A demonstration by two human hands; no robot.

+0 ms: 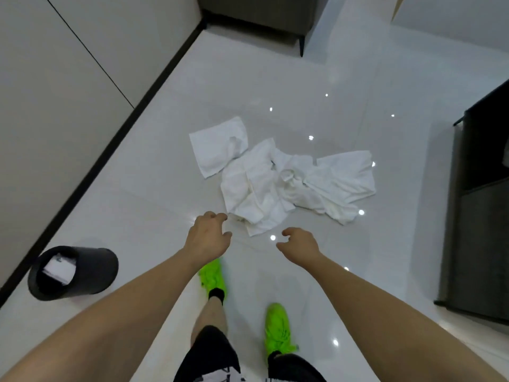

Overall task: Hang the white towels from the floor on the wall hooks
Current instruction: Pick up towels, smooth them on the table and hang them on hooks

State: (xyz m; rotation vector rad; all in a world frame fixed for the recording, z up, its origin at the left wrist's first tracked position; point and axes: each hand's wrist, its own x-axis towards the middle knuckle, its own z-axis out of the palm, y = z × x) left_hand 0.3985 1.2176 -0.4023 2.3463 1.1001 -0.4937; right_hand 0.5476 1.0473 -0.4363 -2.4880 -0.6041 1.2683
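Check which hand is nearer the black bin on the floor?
Left. The left hand reaches out above the floor, to the right of and beyond the black bin. The right hand is farther right still, past the left hand.

Hotel-type rm, glossy tile floor (358, 78), black bin (82, 274), dark cabinet (482, 216)

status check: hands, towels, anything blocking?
Left hand and right hand empty, fingers loosely curled, reaching down. White towels in a crumpled heap on the floor, untouched. Black bin off to the left, not blocking.
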